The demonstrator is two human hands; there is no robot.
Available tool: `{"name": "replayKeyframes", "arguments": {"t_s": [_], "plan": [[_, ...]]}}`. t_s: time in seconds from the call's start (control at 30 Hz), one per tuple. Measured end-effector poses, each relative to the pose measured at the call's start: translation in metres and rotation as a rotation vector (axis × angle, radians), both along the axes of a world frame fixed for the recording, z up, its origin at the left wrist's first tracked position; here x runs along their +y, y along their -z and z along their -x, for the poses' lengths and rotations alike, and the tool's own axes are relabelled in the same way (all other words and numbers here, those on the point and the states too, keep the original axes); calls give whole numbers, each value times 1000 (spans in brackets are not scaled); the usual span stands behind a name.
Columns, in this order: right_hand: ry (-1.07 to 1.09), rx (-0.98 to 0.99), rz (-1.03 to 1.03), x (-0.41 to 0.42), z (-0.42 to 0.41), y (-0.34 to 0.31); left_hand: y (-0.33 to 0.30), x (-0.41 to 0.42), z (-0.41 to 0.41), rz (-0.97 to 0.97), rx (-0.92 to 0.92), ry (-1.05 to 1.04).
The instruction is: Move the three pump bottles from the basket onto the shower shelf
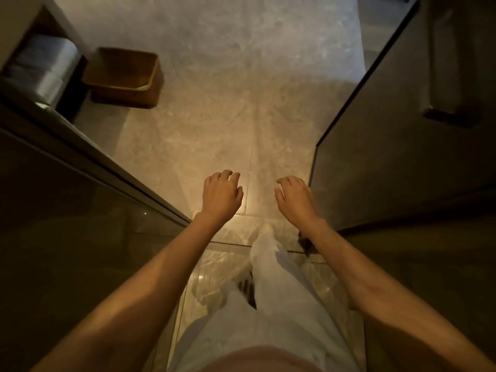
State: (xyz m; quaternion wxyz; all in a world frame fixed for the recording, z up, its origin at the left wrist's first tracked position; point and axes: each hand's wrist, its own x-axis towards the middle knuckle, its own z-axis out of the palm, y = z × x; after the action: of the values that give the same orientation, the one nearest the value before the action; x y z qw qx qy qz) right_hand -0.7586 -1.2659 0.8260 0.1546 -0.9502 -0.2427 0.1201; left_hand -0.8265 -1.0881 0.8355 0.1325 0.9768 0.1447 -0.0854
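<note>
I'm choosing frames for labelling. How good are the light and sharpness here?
Head view: dim, warm light, brightest on the floor tiles by the left hand and right hand; glass panels at both sides fall dark; the brown basket is soft; wide-angle bending curves the edges.

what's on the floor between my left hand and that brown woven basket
Nothing: the head view shows only bare pale stone floor between left hand and brown woven basket.

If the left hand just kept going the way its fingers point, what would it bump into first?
Probably nothing soon: the left hand is empty, fingers pointing ahead over bare floor. The basket sits off to its left, though depth is hard to judge.
</note>
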Motion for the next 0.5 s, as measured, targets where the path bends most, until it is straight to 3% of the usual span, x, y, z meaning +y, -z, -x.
{"name": "replayKeyframes", "arguments": {"t_s": [0.5], "plan": [[-175,40,35,106,-259,-4,-1,89,-227,17,48,-307]]}}
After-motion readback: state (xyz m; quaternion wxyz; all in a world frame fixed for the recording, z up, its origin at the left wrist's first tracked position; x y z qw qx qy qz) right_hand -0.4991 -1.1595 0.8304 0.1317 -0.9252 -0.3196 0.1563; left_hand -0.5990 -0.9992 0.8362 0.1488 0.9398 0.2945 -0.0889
